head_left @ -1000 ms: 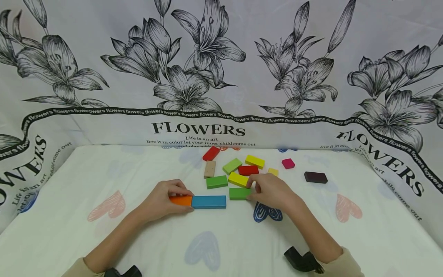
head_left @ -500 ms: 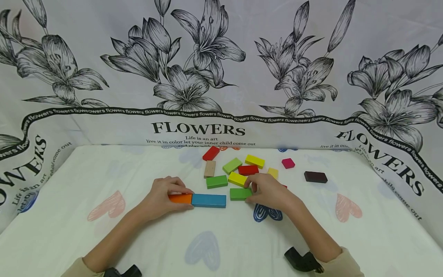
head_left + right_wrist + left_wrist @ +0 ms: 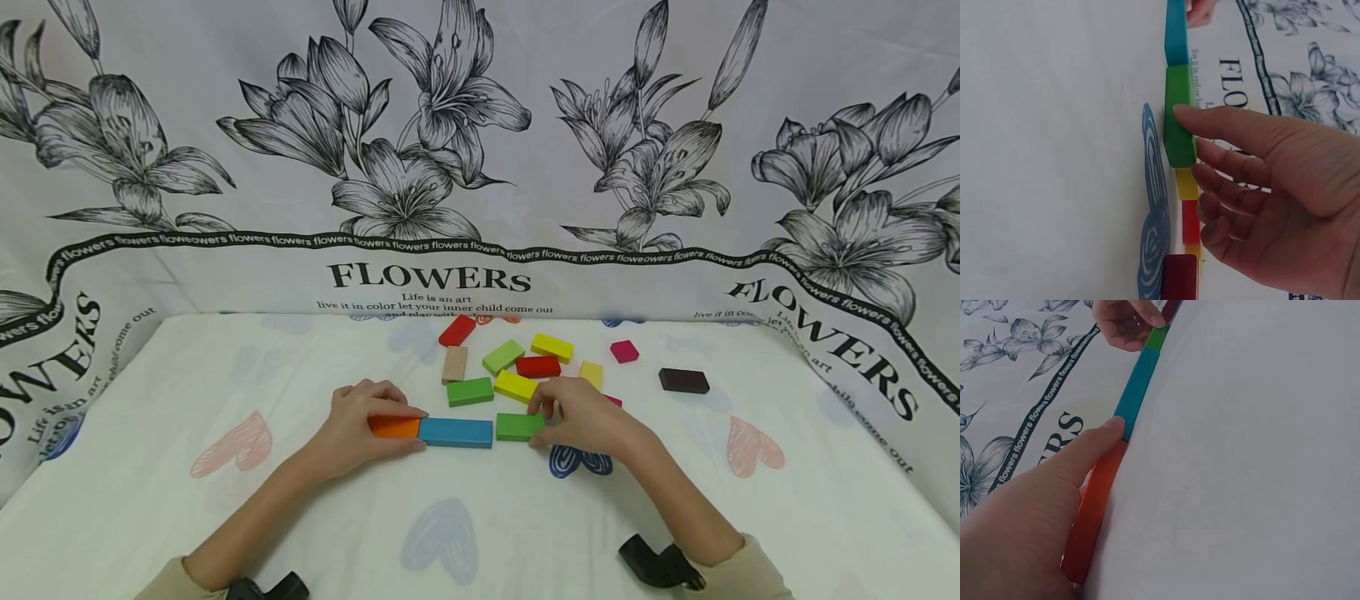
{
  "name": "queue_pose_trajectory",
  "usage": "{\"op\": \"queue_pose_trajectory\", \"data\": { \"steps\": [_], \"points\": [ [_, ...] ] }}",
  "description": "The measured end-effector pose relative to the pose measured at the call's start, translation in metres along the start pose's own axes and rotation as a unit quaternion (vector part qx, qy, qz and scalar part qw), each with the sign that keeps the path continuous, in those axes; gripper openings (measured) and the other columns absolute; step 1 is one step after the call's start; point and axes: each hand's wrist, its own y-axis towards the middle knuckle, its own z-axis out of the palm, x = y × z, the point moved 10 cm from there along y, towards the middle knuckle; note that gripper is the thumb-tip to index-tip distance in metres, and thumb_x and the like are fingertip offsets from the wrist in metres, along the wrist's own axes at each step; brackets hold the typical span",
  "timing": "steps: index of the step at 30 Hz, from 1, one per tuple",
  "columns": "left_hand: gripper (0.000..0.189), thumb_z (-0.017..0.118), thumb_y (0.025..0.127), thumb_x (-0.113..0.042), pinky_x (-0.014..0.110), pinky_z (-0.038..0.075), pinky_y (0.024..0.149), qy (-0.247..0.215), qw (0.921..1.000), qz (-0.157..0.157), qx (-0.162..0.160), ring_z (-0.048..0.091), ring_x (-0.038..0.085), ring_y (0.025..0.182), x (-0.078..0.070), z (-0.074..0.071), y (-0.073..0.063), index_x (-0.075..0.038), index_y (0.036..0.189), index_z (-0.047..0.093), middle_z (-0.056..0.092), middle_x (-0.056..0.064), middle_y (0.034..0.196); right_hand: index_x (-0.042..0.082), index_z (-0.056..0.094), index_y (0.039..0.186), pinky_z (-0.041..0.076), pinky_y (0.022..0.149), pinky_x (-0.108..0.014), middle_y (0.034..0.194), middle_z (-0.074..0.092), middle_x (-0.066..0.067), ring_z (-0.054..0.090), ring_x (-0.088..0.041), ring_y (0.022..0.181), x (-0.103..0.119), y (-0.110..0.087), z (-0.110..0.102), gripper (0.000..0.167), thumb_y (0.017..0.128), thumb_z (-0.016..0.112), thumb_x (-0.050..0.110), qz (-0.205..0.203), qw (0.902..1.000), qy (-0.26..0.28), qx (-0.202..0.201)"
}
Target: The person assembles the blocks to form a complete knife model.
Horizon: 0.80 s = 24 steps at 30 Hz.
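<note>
My left hand [image 3: 360, 425] grips an orange block [image 3: 395, 427] lying on the white cloth, fingers along its far side and thumb along the near side. End to end with it lies a blue block [image 3: 455, 432]; in the left wrist view my thumb tip reaches over the seam onto the blue side. To the right, my right hand [image 3: 588, 414] pinches the right part of a green block [image 3: 516, 427] between thumb and fingers. The green block lies in line with the blue one, a thin gap showing between their ends in the head view. The fingers partly hide the orange block.
Behind the row lie a second green block [image 3: 470, 392], yellow blocks [image 3: 515, 385], red blocks [image 3: 538, 367], a light green block [image 3: 503, 357] and a beige block [image 3: 454, 365]. Farther right are a pink block [image 3: 624, 351] and a dark brown block [image 3: 684, 381]. A flower-printed cloth [image 3: 427, 192] hangs behind.
My right hand has brought the green block slightly nearer to me and left, in line with the blue one. My left hand has shifted the orange and blue blocks a little right, narrowing the gap.
</note>
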Motion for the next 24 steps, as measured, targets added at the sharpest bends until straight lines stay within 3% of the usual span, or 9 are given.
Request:
{"op": "queue_pose_trajectory", "data": {
  "steps": [24],
  "points": [
    [0.03, 0.095, 0.077, -0.025, 0.051, 0.034, 0.09, -0.017, 0.9994, 0.009, -0.029, 0.057, 0.013, 0.098, 0.002, -0.0019, -0.0002, -0.023, 0.105, 0.086, 0.069, -0.01, 0.099, 0.011, 0.073, 0.107, 0.047, 0.064, -0.022, 0.086, 0.06, 0.0, 0.053, -0.015, 0.077, 0.0028, 0.0018, 0.0058, 0.03, 0.083, 0.091, 0.018, -0.024, 0.9995, 0.021, 0.006]
  ]
}}
